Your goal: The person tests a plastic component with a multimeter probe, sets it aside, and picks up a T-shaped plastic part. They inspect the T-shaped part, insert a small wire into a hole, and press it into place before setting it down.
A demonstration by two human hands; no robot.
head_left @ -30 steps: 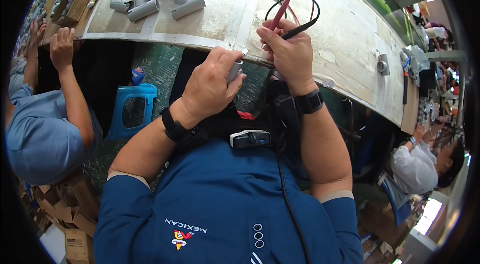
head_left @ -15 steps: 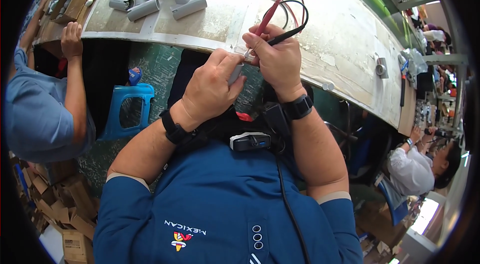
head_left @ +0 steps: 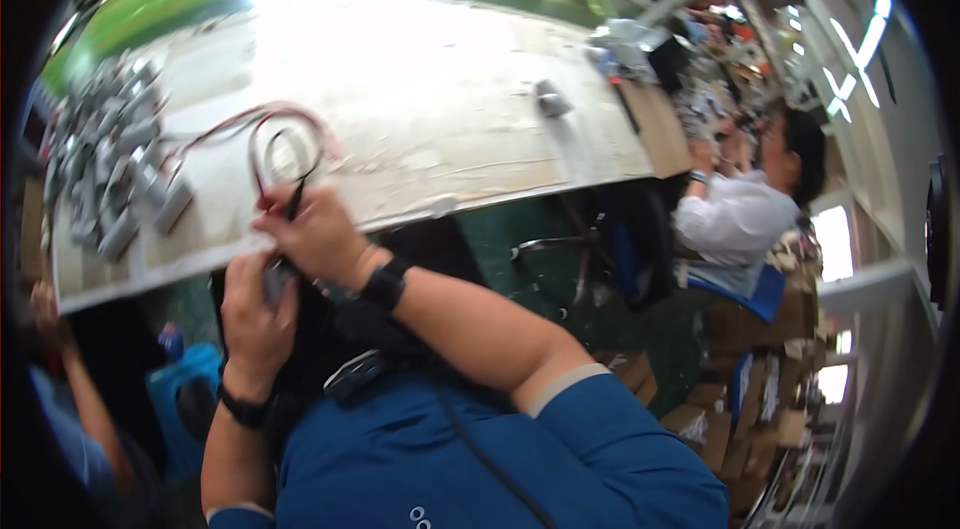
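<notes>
"Where's the grey tube (head_left: 275, 283)?"

"In my left hand (head_left: 253, 314), fingers closed round it, by the near edge of the counter (head_left: 450, 134); likely braced there for steadiness."

"And the right hand (head_left: 325, 239)?"

"Fingers gripping red probe (head_left: 266, 202) and black probe (head_left: 297, 197) together, seemingly to steer both at once. Tip contact: blurred, cannot tell. Leads (head_left: 253, 154) loop loosely on the counter, presumably sparing my wrist any tug."

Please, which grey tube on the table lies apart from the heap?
The single tube toward the right end of the table; it lies alone, while the others there form the heap at the left.
</notes>
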